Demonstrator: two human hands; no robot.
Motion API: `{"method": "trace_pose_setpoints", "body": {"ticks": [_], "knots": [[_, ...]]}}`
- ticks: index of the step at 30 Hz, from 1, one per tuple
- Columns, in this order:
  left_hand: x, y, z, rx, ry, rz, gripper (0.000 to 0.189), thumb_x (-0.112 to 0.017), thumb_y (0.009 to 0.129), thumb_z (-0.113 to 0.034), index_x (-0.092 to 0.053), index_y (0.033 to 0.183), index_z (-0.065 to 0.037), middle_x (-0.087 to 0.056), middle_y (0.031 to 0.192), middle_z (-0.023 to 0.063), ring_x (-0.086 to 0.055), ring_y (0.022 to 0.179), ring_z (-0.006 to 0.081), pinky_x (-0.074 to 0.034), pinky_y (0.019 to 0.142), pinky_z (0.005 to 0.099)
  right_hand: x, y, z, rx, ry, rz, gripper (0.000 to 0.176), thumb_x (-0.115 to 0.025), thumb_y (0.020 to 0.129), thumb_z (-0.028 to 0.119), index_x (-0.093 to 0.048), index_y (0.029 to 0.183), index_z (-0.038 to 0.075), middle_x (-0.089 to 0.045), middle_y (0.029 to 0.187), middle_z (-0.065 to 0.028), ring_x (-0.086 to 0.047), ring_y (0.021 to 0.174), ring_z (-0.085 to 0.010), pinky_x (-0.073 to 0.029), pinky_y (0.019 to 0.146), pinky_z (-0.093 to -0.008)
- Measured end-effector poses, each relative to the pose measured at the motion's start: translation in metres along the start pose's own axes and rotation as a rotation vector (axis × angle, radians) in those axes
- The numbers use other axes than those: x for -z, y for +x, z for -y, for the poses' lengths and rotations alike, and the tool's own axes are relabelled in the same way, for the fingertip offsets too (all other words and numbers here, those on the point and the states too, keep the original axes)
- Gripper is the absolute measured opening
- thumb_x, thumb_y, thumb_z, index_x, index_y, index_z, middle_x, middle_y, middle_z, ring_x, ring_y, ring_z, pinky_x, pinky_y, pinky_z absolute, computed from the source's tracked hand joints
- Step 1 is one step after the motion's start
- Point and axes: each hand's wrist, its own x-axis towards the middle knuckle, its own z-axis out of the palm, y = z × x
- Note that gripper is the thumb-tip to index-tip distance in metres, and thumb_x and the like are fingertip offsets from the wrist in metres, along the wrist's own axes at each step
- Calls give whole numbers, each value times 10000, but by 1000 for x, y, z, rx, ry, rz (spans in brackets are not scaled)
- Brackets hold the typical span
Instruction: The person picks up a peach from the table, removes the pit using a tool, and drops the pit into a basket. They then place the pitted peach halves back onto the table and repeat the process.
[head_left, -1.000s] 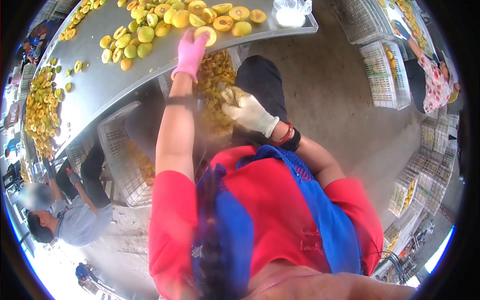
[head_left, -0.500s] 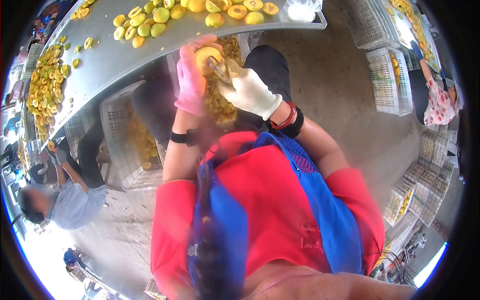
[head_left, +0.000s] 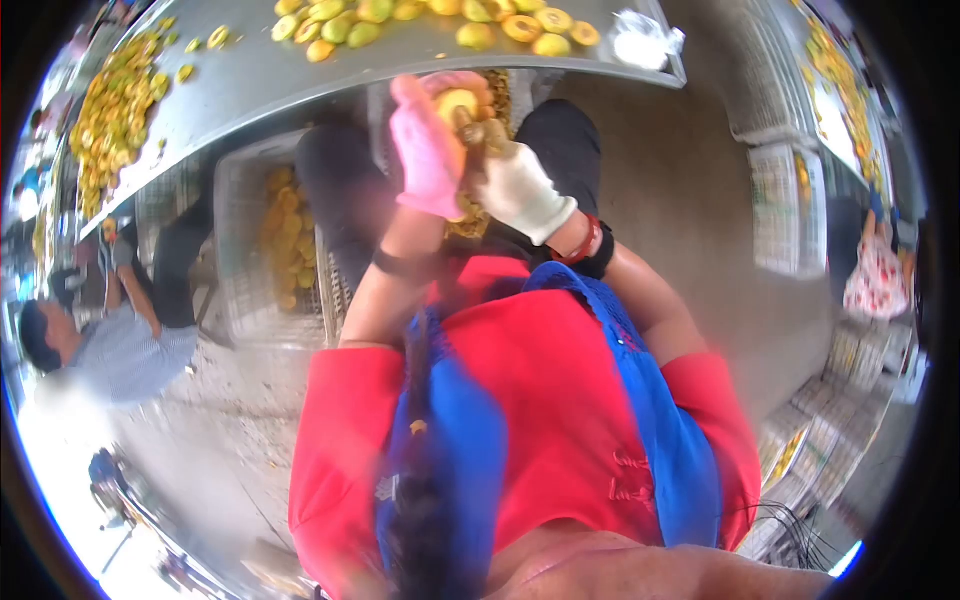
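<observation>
My left hand, in a pink glove, is closed around a yellow peach half with its cut side turned up. My right hand, in a white glove with stained fingertips, is closed on a small curved metal tool. The tool's tip meets the fruit, though blur and my fingers mostly hide it now. Both hands are between my knees, over a crate of yellow fruit pieces. Just beyond them, several peach halves lie on the metal table.
A clear plastic bag lies at the table's right corner. A large fruit heap is on the table's left part. A white crate with peaches stands by my left leg. Co-workers sit at left and right.
The view has shifted, so table and hands appear farther right. The peach half stays in my left hand, and my right hand is still against it with the tool, its fingers blurred by motion.
</observation>
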Motion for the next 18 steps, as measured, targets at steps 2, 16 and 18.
{"method": "trace_pose_setpoints", "body": {"ticks": [2,16,18], "knots": [[-5,-7,-6,-11,40,-75,592,-313,1074,-409,-682,841,-9,-650,784,115,-638,698,223,-525,693,326,0,-4,-14,138,-19,13,349,-585,804,-9,-544,1150,-12,-666,868,-191,-671,732,-380,-539,603,-443],[29,-24,-39,-103,371,-252,579,-424,1028,-456,-634,725,-9,-666,762,181,-650,753,361,-497,699,432,-7,19,-13,34,341,335,196,-601,931,108,-567,1089,-5,-617,709,-99,-563,501,-158,-425,457,-279],[30,-27,-43,-217,478,-279,563,-426,1024,-457,-668,773,-15,-663,781,187,-637,765,387,-494,743,449,1,21,6,-102,496,470,115,-582,928,91,-566,1024,29,-553,601,-61,-486,405,-127,-347,377,-259]]}}
